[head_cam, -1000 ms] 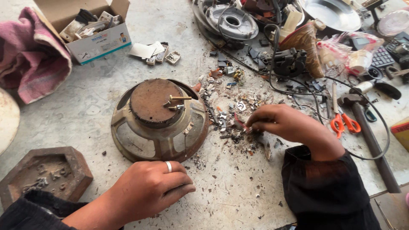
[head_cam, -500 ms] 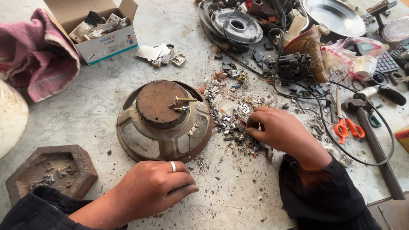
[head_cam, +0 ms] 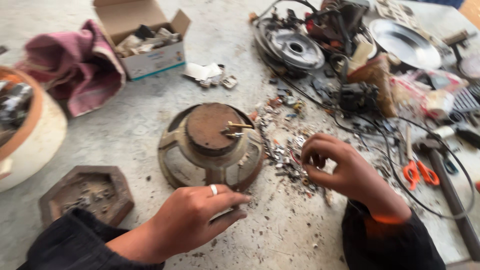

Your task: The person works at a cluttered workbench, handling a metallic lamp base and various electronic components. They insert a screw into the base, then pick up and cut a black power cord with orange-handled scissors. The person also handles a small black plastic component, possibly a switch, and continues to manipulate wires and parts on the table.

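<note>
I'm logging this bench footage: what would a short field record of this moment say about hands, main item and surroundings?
left hand: flat on table, ring on one finger, fingertips by speaker rim
right hand: raised over scrap pile, fingers curled; contents not visible
main item: rusty speaker frame, magnet side up
left of it: hexagonal tray, cardboard box
right of it: orange-handled scissors

Single head view, close, steeply down onto worktable (head_cam: 150,125)

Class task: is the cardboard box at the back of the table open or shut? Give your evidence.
Open. The cardboard box has its flaps standing up and outward, and small scrap parts show inside, heaped to about the rim.
</note>
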